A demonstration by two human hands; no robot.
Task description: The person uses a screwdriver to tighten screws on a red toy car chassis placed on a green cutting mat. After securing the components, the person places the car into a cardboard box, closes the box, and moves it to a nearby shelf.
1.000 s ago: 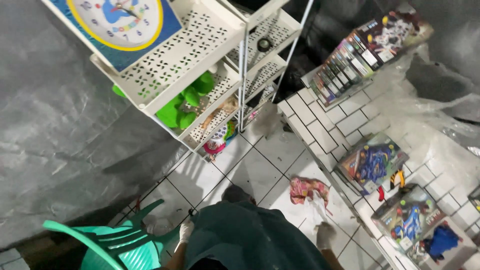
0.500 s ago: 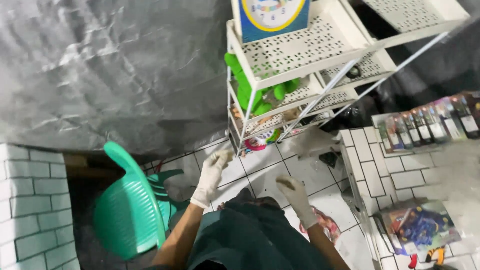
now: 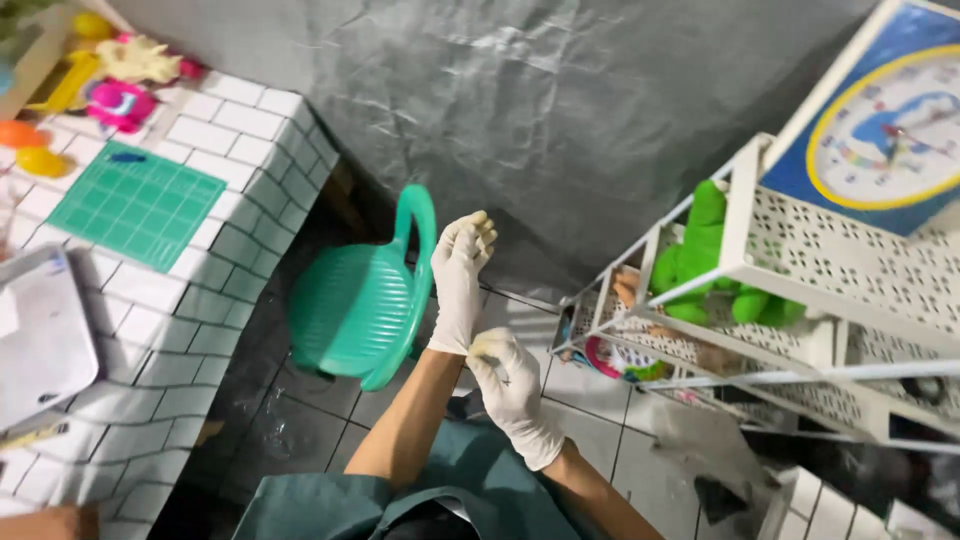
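Both my hands wear white latex gloves. My left hand (image 3: 460, 270) is raised in the middle of the view, fingers curled loosely, in front of the grey plastic sheet. My right hand (image 3: 512, 385) pinches the cuff of the left glove at my left wrist. A green plastic chair (image 3: 365, 300) stands just left of my left hand. My dark green apron (image 3: 440, 500) shows at the bottom edge.
A white tiled counter (image 3: 170, 330) at left bears a green cutting mat (image 3: 135, 203), a white tray (image 3: 40, 335) and coloured toys (image 3: 125, 75). A white perforated metal rack (image 3: 800, 260) at right holds a green plush toy (image 3: 700, 260) and a clock board (image 3: 890, 130).
The view has swung left, bringing the tiled counter into sight. My hands rose from near the floor and came together, the right hand now gripping the left glove's cuff.
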